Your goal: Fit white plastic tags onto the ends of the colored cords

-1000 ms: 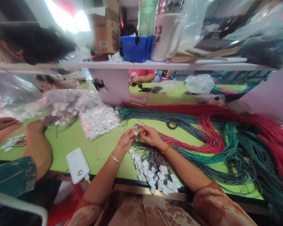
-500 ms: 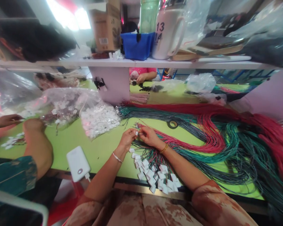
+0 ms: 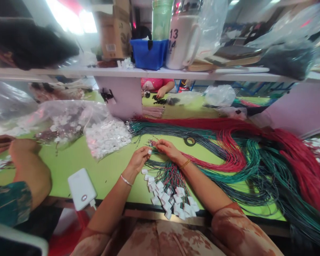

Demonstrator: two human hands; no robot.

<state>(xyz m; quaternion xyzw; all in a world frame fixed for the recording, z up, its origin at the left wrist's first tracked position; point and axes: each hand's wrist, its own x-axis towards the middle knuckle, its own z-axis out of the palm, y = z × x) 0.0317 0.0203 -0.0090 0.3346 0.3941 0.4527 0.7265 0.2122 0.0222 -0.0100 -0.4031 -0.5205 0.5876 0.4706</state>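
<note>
My left hand (image 3: 139, 159) is closed in a pinch on a small white plastic connector housing (image 3: 149, 152). Just to its right, my right hand (image 3: 170, 150) has its fingertips pinched together at the metal-tipped ends of the red wires (image 3: 212, 163), apparently on one wire; the fingers partly hide it. Below both hands lie several white connectors (image 3: 164, 199) fitted on red, green and black wires, fanned toward the table's front edge. Green wires (image 3: 229, 175) and dark wires run from under my right forearm to the right.
A clear bag of white housings (image 3: 106, 138) lies left of my hands, a white power bank (image 3: 82, 189) nearer me. Black tape (image 3: 190, 141) lies beyond the red wires. A shelf (image 3: 117, 73) spans the back. A co-worker's arm (image 3: 29, 167) rests at left; another person's hand (image 3: 162, 92) works opposite.
My right hand has moved away from the connector, up to the wire ends, widening the gap between my hands. My left hand still holds the connector. The view has turned slightly right.
</note>
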